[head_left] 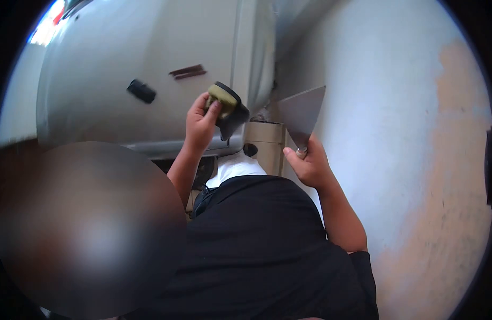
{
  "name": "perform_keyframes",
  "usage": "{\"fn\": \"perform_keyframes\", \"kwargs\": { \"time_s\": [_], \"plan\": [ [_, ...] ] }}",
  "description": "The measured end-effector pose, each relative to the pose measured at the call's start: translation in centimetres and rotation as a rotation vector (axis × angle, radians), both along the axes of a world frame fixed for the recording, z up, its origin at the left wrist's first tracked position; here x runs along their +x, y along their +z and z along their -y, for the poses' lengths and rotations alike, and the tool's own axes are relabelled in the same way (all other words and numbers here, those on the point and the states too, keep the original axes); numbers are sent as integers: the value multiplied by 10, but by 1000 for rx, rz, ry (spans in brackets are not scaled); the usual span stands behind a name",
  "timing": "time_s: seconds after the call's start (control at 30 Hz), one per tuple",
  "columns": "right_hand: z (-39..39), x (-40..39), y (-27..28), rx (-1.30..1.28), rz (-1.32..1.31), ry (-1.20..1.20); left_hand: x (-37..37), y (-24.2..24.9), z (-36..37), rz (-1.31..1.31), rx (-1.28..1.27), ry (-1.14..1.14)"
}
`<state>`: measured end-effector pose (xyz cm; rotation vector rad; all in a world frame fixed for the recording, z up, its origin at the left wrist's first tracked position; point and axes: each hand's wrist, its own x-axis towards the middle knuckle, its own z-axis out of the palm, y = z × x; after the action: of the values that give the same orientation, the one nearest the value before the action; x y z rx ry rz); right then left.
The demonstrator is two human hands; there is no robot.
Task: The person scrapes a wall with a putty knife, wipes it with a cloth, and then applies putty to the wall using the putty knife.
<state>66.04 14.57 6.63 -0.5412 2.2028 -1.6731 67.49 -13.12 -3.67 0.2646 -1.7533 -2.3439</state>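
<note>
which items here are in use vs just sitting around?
In use:
- left hand gripping a dark pad with a greenish top
- right hand holding a wide metal putty knife by its handle
- pale wall beside the blade

Just about:
- grey car body panel
- dark handle-like patch on the panel
- beige box low between car and wall

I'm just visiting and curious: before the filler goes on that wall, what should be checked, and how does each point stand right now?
1. Right hand grips the wide scraper by its handle: ok.
2. Left hand holds the small pad firmly: ok.
3. Filler on the pad: a yellowish patch shows, ok.
4. Scraper blade loaded with filler: cannot tell.
5. Blade against the wall: not ok, it looks held off it.
6. Wall patch ready: bare orange areas show; dryness cannot tell.
</note>
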Motion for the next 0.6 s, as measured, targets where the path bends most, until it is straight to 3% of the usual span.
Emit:
{"fn": "perform_keyframes", "kwargs": {
  "time_s": [0.07,0.13,0.17,0.2,0.27,0.3,0.37,0.43,0.6],
  "plan": [
    [2,-10,10,19,-13,90,11,-9,10,21,-33,109],
    [1,-13,15,60,-88,123,15,-5,21,188,-480,283],
    [3,-9,19,57,-81,76,19,16,24,481,-721,260],
    [-17,28,0,82,-63,40,51,-13,10,484,-708,213],
    [-22,32,-13,122,-85,-18,46,-31,30,521,-1266,329],
    [-25,34,-21,133,-101,-69,37,-36,39,462,-1190,292],
    [-25,46,-32,157,153,-237,6,-51,65,237,-1012,213],
    [-26,65,-32,385,42,-331,-32,-72,79,-11,-911,117],
    [11,154,-25,526,38,-784,-149,-39,32,-520,-778,-300]
  ]
}}
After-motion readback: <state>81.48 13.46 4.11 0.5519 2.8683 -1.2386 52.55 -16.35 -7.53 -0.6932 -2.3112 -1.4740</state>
